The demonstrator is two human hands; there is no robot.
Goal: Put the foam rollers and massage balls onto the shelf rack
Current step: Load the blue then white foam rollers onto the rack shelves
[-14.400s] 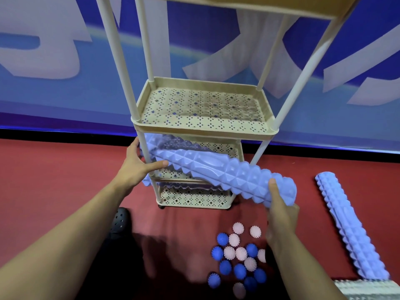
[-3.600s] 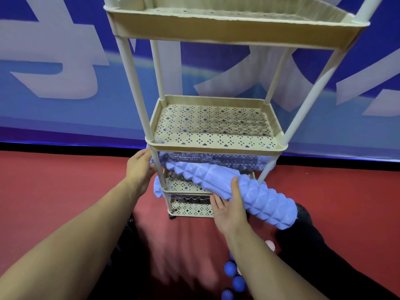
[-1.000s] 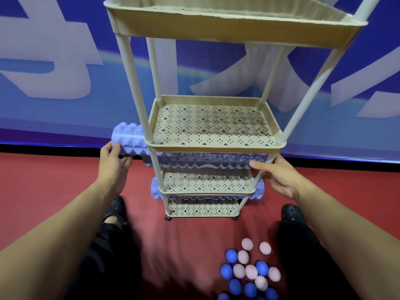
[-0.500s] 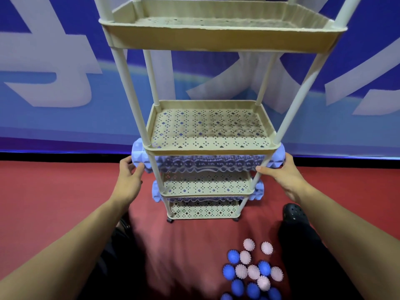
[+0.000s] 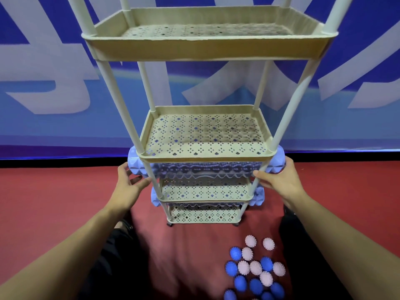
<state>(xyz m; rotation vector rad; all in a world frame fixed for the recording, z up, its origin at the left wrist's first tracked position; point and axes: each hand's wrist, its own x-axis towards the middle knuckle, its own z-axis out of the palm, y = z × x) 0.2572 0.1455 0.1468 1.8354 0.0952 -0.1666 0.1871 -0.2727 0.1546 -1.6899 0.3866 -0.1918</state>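
A beige shelf rack (image 5: 205, 158) with several perforated tiers stands on the red floor before me. A lilac foam roller (image 5: 135, 162) lies across a lower tier, both ends sticking out past the posts. A second lilac roller (image 5: 257, 197) lies on the tier below it. My left hand (image 5: 127, 187) is by the upper roller's left end, fingers spread and relaxed. My right hand (image 5: 279, 178) rests against its right end with straight fingers. Several blue and pink spiky massage balls (image 5: 254, 268) lie in a heap on the floor at lower right.
A blue and white banner wall (image 5: 54, 94) runs close behind the rack. The two upper tiers (image 5: 205, 48) hold nothing. My dark trouser legs and shoes (image 5: 121, 226) are on the floor either side of the rack's base.
The upper roller slid to the right into the tier until both ends stick out evenly. My left hand came off its left end and opened; my right hand stayed at the right end.
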